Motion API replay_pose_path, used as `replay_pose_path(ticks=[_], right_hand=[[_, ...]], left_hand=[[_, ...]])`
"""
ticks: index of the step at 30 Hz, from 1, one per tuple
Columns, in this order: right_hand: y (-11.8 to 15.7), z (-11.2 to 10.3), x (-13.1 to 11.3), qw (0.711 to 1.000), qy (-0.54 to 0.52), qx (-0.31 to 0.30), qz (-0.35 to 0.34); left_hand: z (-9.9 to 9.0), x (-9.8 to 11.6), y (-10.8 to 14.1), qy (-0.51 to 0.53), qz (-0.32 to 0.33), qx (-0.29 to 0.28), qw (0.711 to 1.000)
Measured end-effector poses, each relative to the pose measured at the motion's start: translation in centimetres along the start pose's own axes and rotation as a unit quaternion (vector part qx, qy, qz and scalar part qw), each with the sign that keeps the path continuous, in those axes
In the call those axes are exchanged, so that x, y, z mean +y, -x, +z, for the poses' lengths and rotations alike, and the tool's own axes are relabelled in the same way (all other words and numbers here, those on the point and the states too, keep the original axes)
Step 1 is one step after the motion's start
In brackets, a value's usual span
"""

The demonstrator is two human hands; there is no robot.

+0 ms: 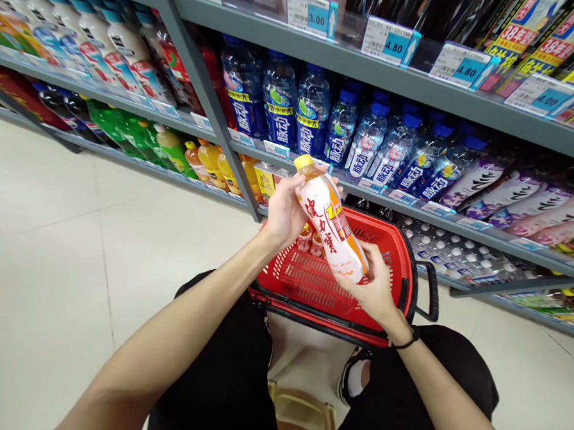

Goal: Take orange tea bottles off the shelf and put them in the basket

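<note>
A white and orange drink bottle [333, 225] with a yellow cap is held tilted above a red shopping basket [300, 285]. My left hand [287, 210] grips its upper part near the cap, with the fingers partly hidden behind the bottle. Around its base closes my right hand [373, 289], thumb at the lower edge. Red writing and a yellow mark on the label face the camera. Behind and below the bottle, a few small bottles with orange caps [304, 240] show at the basket's far side.
Shelves with blue-capped bottles [280, 103] and price tags [391, 41] run across the front. Green bottles [131, 130] stand lower left. The basket's black handle [431, 291] sticks out right. My knees flank the basket, with a yellowish stool [304, 410] below.
</note>
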State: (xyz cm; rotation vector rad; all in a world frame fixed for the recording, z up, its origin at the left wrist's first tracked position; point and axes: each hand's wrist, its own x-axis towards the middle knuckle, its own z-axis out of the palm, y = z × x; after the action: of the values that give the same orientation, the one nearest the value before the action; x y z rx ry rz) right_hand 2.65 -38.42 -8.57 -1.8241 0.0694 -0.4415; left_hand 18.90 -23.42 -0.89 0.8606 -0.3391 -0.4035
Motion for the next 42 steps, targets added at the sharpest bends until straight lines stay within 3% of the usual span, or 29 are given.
replay_pose_path(ticks=[3,9,12,15,22,30,42], right_hand=[[-0.9,-0.4,-0.5,0.987,-0.129,-0.029,0.087],[-1.7,-1.0,-1.4,0.922,-0.32,-0.101,0.195],[-1.6,-1.0,-1.6,0.888,-0.365,-0.14,0.242],[-1.6,-0.7,-1.7,0.871,-0.382,-0.139,0.276],[-2.1,-0.8,-1.4,0.823,-0.462,-0.107,0.313],[-1.7,-1.5,-0.9,0.774,-0.503,-0.204,0.325],[-1.4,-1.3,-0.9,0.754,-0.523,-0.244,0.314]], left_hand=[[0.1,0.1,-0.1,0.027,-0.017,-0.014,0.999],[0.1,-0.6,-0.2,0.044,-0.008,-0.018,0.999],[-0.1,-0.6,-0.1,0.029,-0.008,-0.012,0.999],[-0.4,-0.5,0.1,0.005,-0.014,-0.01,1.0],[-0.6,-1.1,0.5,0.01,-0.008,-0.067,0.998],[-0.2,-0.9,0.6,-0.019,0.019,-0.053,0.998],[0.0,-1.2,0.5,-0.029,0.023,-0.05,0.998]])
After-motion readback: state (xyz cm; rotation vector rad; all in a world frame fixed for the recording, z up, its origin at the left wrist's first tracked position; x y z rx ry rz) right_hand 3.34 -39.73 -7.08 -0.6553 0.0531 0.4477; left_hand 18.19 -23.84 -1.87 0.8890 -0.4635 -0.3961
